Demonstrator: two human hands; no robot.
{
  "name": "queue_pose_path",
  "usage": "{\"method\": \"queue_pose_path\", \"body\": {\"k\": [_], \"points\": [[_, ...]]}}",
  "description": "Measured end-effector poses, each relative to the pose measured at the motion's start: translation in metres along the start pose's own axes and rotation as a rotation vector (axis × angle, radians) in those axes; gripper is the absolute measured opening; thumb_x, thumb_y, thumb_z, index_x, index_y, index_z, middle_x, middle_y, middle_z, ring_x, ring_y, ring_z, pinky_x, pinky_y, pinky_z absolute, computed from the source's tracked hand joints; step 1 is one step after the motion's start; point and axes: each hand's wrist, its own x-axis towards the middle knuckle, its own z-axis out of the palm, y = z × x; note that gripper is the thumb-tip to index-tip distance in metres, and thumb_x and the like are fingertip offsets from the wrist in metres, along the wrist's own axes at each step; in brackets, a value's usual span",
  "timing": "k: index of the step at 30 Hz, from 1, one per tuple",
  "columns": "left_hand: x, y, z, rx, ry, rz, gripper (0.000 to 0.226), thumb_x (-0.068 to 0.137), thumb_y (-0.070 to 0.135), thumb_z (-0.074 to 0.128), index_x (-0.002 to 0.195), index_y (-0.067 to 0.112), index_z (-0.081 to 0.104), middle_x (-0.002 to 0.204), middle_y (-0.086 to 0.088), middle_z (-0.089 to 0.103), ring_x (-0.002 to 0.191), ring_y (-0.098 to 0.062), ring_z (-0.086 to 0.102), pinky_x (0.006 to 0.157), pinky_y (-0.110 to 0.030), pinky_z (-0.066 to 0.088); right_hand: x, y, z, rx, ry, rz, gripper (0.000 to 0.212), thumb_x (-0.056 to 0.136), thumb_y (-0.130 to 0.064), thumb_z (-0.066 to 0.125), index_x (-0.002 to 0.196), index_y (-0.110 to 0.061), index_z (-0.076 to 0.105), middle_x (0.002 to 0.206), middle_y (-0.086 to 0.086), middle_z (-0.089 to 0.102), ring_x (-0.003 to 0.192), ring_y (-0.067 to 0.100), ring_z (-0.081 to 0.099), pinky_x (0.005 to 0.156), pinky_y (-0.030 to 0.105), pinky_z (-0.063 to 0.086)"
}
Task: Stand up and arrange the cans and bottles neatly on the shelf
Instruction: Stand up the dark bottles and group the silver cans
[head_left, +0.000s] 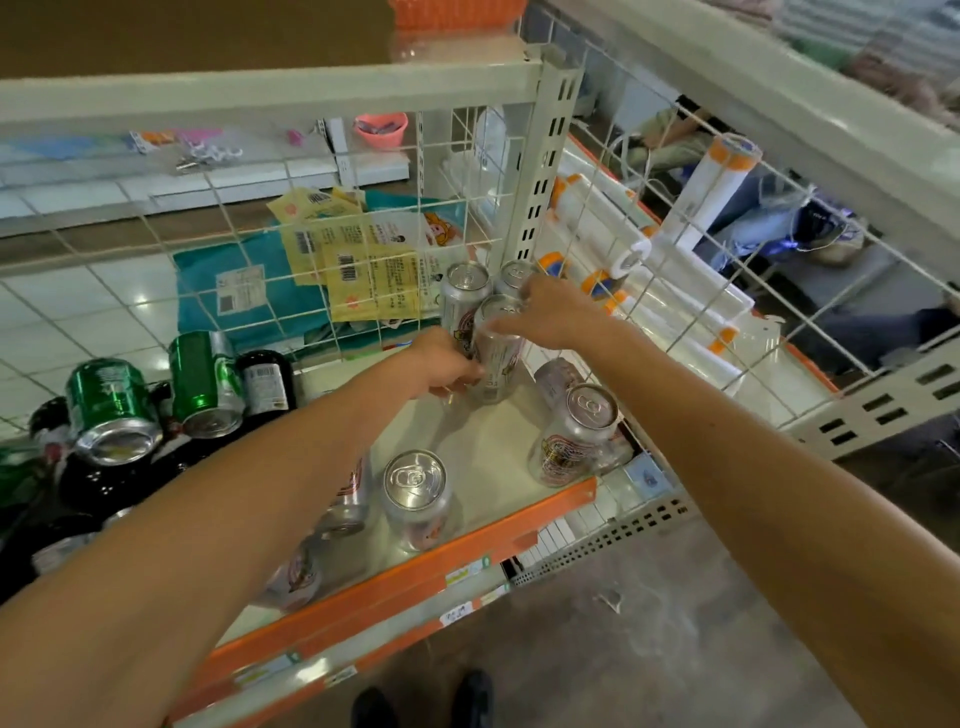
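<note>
silver aluminium can with red print (497, 358) stands at the back right of the cream metal shelf (483, 436), touching two matching cans (464, 291). both arms reach forward: left hand (448, 364) fingers grasp its lower side, right hand (556, 312) fingers clasp its top.

One wide-angle camera, worn on the person's head, looks forward and steeply down onto a shelf (483, 436) from close above. Both bare forearms (260, 493) stretch from the near edge to mid-frame, where the left hand (447, 366) and right hand (553, 312) hold a silver can (496, 358). The shelf's orange front rail (415, 577) crosses diagonally; shoe tips (470, 696) mark the nearest edge. The wire grid (208, 244) lies farthest, bowed by the lens.
</note>
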Motion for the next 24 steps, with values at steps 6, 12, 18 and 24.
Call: {"method": "queue_pose_path", "body": {"k": [6, 12, 18, 24], "points": [[-0.017, 0.010, -0.009, 0.083, -0.013, 0.028, 0.022, 0.088, 0.017, 0.073, 0.106, 0.006, 0.066, 0.098, -0.007, 0.074, 0.088, -0.021, 0.072, 0.064, -0.030, 0.052, -0.035, 0.014, -0.016, -0.419, -0.342, 0.130, 0.061, 0.070, -0.073, 0.069, 0.091, -0.017, 0.061, 0.092, -0.003, 0.058, 0.089, 0.024, 0.057, 0.081, 0.037, 0.049], [-0.031, 0.022, 0.004, 0.207, -0.105, 0.055, 0.026, 0.089, 0.018, 0.073, 0.111, 0.006, 0.067, 0.094, -0.003, 0.072, 0.083, -0.017, 0.071, 0.069, -0.032, 0.054, -0.068, 0.024, -0.001, -0.437, -0.372, 0.179, 0.052, 0.070, -0.058, 0.079, 0.086, -0.014, 0.058, 0.095, 0.002, 0.058, 0.090, 0.028, 0.058, 0.082, 0.040, 0.054], [-0.044, 0.022, 0.014, 0.284, -0.160, 0.077, 0.017, 0.091, 0.016, 0.070, 0.106, 0.009, 0.069, 0.085, 0.002, 0.071, 0.075, -0.013, 0.068, 0.078, -0.034, 0.054, -0.080, 0.023, 0.013, -0.400, -0.170, 0.121, 0.044, 0.074, -0.050, 0.077, 0.068, -0.018, 0.048, 0.076, -0.002, 0.054, 0.079, 0.024, 0.057, 0.067, 0.032, 0.049], [-0.052, 0.005, -0.004, 0.270, -0.231, 0.045, 0.026, 0.088, 0.014, 0.074, 0.113, 0.007, 0.071, 0.108, -0.008, 0.074, 0.090, -0.024, 0.073, 0.080, -0.036, 0.056, -0.068, -0.015, 0.017, -0.325, -0.085, -0.006, 0.058, 0.074, -0.047, 0.079, 0.113, -0.013, 0.053, 0.099, -0.002, 0.060, 0.093, 0.023, 0.060, 0.077, 0.034, 0.051]]}}
